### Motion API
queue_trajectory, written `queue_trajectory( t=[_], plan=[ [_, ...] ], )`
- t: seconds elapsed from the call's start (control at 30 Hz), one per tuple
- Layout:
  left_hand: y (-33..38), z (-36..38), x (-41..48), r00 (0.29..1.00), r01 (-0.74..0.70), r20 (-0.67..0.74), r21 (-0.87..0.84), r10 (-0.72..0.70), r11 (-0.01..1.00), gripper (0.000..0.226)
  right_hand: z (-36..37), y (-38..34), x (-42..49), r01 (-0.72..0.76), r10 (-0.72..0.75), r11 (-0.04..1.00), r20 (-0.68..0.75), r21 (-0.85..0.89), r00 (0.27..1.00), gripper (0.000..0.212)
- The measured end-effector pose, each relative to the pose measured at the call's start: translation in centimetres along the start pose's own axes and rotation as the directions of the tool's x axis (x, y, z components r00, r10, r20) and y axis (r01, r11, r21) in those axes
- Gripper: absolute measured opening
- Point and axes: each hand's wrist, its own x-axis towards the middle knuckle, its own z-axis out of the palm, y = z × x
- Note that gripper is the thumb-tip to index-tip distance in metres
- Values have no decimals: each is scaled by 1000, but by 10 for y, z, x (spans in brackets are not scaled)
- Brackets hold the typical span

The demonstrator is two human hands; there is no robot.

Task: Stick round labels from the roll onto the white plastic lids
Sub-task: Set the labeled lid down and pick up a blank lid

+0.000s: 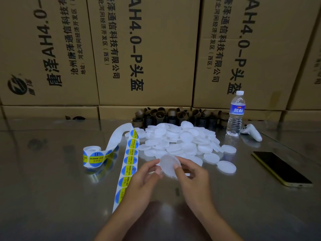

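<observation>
One white plastic lid (168,164) is held tilted above the table between both hands. My left hand (141,180) pinches its left edge and my right hand (190,174) pinches its right edge. Behind it lies a heap of several white lids (180,140). A label roll (92,158) with blue and yellow round labels stands to the left. Its unrolled strip (131,160) runs down the table toward me, passing under my left wrist.
The table is shiny metal (52,188). A water bottle (235,113) and a white controller (251,132) stand at the back right. A phone (281,168) lies at the right. Brown cardboard cores (173,115) line the back, with stacked cartons (147,49) behind them.
</observation>
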Motion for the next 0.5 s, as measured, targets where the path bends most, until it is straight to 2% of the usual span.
queue_trajectory(
  t=[0.1,0.2,0.33,0.5],
  plan=[
    [-2,1,1,998,37,64,-134,-29,990,39,2,0,-5,37,-38,999,35,3,999,32],
    [-4,2,4,992,68,117,-276,-37,959,54,4,3,-7,132,-123,986,91,-97,988,42],
    [-3,1,6,990,80,138,-372,-30,925,29,6,8,-9,273,-239,934,165,-232,957,50],
    [-2,-2,8,990,109,122,-405,-64,908,29,3,10,-9,304,-246,923,243,-238,938,53]
  ],
)
